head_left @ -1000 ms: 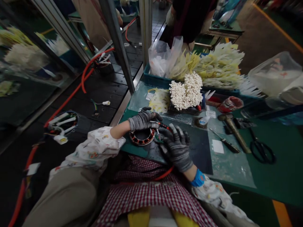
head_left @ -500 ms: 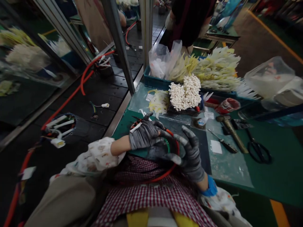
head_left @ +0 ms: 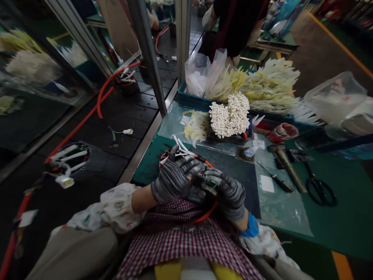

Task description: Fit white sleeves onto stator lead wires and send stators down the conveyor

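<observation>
Both of my hands wear grey knit gloves and meet at the near edge of the green bench [head_left: 335, 229]. My left hand [head_left: 173, 177] is closed over a round wound stator [head_left: 166, 157], most of it hidden; white sleeved leads [head_left: 180, 147] stick out above its fingers. My right hand [head_left: 230, 192] is closed beside it around the stator's wire bundle. An orange-red cable [head_left: 205, 214] loops below both hands onto my checked apron [head_left: 186, 241].
A bundle of white tubes [head_left: 230, 114] and piles of yellow-white strips [head_left: 268, 83] fill a blue tray [head_left: 192, 102] at the back. A hammer [head_left: 287, 163], a slim tool [head_left: 275, 179] and scissors [head_left: 320, 188] lie to the right. Another stator [head_left: 68, 161] sits on the dark conveyor at left. A person [head_left: 233, 19] stands beyond the bench.
The stator lay flat on the bench mat a second ago. Both hands have lifted it and drawn it toward my lap, and they now close together over it.
</observation>
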A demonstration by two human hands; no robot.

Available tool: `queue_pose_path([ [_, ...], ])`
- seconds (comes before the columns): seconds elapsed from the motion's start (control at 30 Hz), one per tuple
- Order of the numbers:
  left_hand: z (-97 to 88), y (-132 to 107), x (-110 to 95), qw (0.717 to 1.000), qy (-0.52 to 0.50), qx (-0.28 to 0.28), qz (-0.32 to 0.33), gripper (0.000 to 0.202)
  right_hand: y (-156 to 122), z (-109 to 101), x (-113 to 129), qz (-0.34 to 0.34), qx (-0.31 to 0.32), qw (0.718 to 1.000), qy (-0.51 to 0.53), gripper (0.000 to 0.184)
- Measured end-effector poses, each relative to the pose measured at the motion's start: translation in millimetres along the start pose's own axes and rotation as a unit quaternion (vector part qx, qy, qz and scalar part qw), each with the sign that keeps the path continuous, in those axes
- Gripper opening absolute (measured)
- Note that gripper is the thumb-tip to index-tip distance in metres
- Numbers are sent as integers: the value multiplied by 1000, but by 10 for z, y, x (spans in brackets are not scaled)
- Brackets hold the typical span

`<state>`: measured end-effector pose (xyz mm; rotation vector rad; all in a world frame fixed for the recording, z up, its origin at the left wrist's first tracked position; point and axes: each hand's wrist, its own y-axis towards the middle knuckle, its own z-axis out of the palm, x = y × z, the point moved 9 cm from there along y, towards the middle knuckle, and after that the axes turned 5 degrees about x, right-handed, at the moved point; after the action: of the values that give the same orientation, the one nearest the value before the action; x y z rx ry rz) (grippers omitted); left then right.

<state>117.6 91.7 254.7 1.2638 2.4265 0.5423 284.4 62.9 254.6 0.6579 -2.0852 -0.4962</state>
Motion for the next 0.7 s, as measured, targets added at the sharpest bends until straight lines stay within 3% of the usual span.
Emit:
queue_pose_path([
  [0.1, 82, -41, -110, 999, 25, -39, -26, 33, 56, 70, -102, 54, -79, 994, 48, 6],
  [0.23, 32, -78, 56, 997, -51, -36, -52, 48, 84, 266, -320, 150, -246, 945, 158, 24],
  [0.3, -119, -103, 354, 983, -173, -27, -60, 66, 137, 442, -336, 144, -270, 933, 188, 21],
  [0.37, -313, -116, 866, 955, -271, -55, -112, 88, 212, 615, -302, 108, -250, 940, 205, 22],
  [0.43, -366, -93, 1501, 939, -261, -66, -212, 81, 261, 735, -251, 62, -217, 950, 216, 23],
  [0.47, -333, -33, 1761, 938, -251, -63, -233, 78, 274, 769, -227, 39, -199, 954, 221, 23],
  [0.5, -255, 58, 1978, 937, -247, -57, -240, 78, 287, 796, -201, 18, -174, 959, 223, 22],
  [0.57, 75, 319, 2241, 944, -241, 7, -223, 72, 318, 854, -146, -16, -102, 971, 213, 21],
  [0.7, 751, 865, 2283, 953, -237, 90, -166, 54, 343, 926, -66, -66, 14, 983, 172, 28],
])
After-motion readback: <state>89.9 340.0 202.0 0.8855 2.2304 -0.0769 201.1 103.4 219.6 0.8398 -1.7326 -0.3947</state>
